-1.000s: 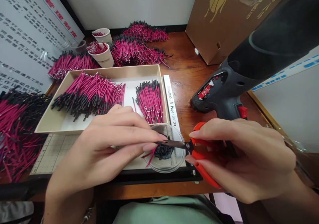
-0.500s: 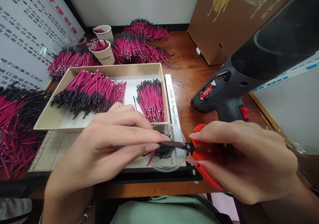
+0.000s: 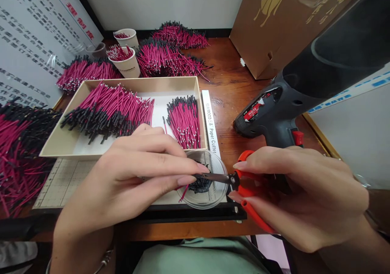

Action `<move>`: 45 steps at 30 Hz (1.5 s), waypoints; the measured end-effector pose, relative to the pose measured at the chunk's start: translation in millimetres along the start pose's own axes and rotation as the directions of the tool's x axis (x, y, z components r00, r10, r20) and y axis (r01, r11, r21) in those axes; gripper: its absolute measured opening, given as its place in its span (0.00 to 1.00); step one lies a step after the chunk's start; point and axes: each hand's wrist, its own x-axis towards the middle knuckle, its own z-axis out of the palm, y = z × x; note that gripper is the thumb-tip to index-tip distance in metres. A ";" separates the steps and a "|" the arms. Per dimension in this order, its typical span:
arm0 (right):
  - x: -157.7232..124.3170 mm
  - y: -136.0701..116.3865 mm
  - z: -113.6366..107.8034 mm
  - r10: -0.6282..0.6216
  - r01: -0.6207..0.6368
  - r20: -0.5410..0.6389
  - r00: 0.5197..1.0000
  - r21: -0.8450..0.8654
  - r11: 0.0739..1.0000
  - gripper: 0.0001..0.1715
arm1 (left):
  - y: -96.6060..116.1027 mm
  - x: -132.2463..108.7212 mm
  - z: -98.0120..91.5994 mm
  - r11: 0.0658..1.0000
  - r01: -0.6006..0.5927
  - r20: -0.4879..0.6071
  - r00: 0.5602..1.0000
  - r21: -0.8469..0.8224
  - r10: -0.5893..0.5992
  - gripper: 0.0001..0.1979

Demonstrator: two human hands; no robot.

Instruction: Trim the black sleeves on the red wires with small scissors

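Over a clear round plastic cup (image 3: 218,192), my left hand (image 3: 137,176) is closed in a pinch. A thin magenta wire (image 3: 183,193) pokes out below its thumb; the pinched end is hidden between the fingers. Orange-handled scissors (image 3: 233,180) are in my right hand (image 3: 307,188), the thumb and fingers round the handles. Their dark blades point left and look nearly closed, with the tips at my left fingertips. Small black clippings (image 3: 200,184) lie in the cup under the blades.
Behind my left hand, a cream box (image 3: 170,83) holds magenta wires with black ends (image 3: 184,123). More wires are heaped at the left (image 3: 21,168) and back (image 3: 164,58), some in paper cups (image 3: 129,64). A paper cutter (image 3: 210,123) lies underneath. A black power tool (image 3: 274,103) stands at right.
The scissors and my right hand have shifted very slightly to the right. My left hand keeps its pinch at the blade tips.
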 end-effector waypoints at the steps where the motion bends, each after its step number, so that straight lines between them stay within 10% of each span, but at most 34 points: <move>1: 0.2 0.1 0.8 -0.002 0.002 -0.001 1.000 0.010 1.000 0.14 | 0.7 0.4 -0.6 1.000 -0.007 -0.002 1.000 0.000 0.007 0.13; 45: 3.0 0.8 -0.6 -0.061 0.058 -0.034 0.998 -0.095 0.994 0.07 | -0.9 -1.1 -3.9 0.997 -0.073 0.018 0.997 0.001 0.073 0.12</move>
